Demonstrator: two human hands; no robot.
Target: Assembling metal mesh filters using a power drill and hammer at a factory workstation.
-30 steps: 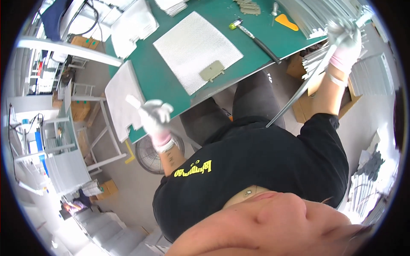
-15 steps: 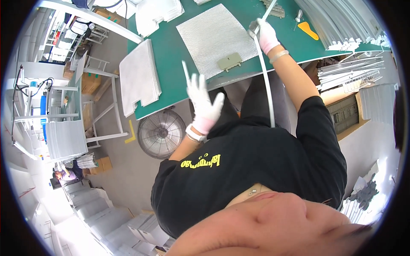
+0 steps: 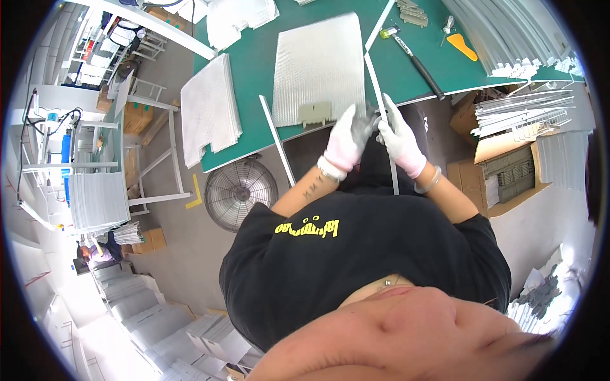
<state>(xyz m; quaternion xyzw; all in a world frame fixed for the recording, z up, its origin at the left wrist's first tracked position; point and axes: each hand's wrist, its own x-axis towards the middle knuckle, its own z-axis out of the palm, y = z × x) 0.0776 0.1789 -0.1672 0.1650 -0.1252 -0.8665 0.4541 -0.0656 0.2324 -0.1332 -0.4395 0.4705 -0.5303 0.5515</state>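
My right hand point(image 3: 401, 145), in a white glove, is closed around a long white strip point(image 3: 376, 79). The strip runs from the table down toward my body, its upper end meeting another white strip point(image 3: 380, 26) at an angle. My gloved left hand point(image 3: 343, 145) is just left of that strip, by the table's front edge. A grey smear at its fingertips hides whether it holds anything. Beyond my hands lies a silvery mesh panel point(image 3: 321, 60), with a grey-green notched plate point(image 3: 316, 113) on its near edge. A separate white strip point(image 3: 277, 140) slants over the edge on the left.
The green table point(image 3: 254, 82) carries a stack of white sheets point(image 3: 208, 108) at left. A hammer point(image 3: 414, 61) and a yellow scraper point(image 3: 462, 47) lie right. A floor fan point(image 3: 242, 193) stands below; an open carton point(image 3: 508, 178) with grey parts sits at right.
My right hand has slid down the strip toward my body. My left hand has moved right, beside it. The mesh panel sits straighter, and the hammer now shows.
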